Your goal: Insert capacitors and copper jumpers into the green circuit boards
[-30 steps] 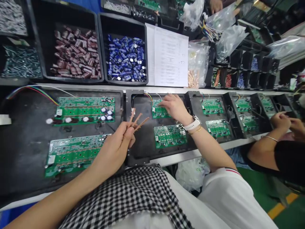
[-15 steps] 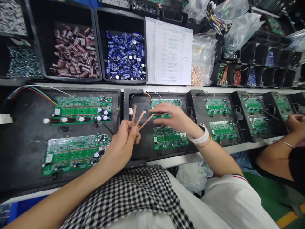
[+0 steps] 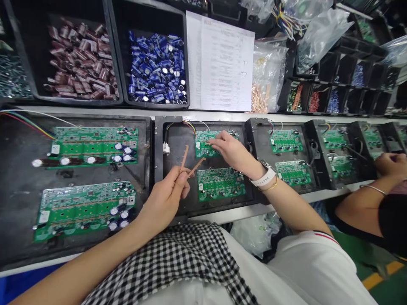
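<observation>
Left hand pinches two copper strips, long axes pointing toward one o'clock. Right hand, fingers curled, presses a strip onto the board.

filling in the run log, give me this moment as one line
left hand: holds two copper strips | right hand: presses a strip onto upper circuit board | black tray under both
</observation>
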Available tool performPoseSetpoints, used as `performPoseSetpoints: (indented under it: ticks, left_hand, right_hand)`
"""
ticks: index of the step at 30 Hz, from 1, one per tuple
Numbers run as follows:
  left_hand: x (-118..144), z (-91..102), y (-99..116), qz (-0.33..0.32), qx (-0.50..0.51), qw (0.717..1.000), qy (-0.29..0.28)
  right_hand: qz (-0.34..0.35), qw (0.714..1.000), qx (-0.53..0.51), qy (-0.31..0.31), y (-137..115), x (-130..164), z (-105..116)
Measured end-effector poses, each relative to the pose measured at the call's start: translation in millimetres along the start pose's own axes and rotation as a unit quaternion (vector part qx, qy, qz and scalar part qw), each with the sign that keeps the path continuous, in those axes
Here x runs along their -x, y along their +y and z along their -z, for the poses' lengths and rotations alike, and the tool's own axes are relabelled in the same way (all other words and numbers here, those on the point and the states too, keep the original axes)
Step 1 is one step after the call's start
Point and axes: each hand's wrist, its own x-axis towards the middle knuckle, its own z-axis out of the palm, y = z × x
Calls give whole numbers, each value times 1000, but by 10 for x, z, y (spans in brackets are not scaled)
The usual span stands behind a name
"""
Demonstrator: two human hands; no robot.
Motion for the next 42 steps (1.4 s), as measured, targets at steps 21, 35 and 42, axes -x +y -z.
performPoseSetpoints:
  ticks: [21,35,42]
  left_hand:
    - [64,-149,-40,19,139,990,2]
    - [72,-310,-253,21,113,993,-35]
    - [84,-281,-164,-9,63,998,-10]
  right_hand:
    - [-35,922,-387,1,-560,282,7]
    - [-72,922,-375,66,-489,910,9]
    - [37,999,25,1,-270,1092,35]
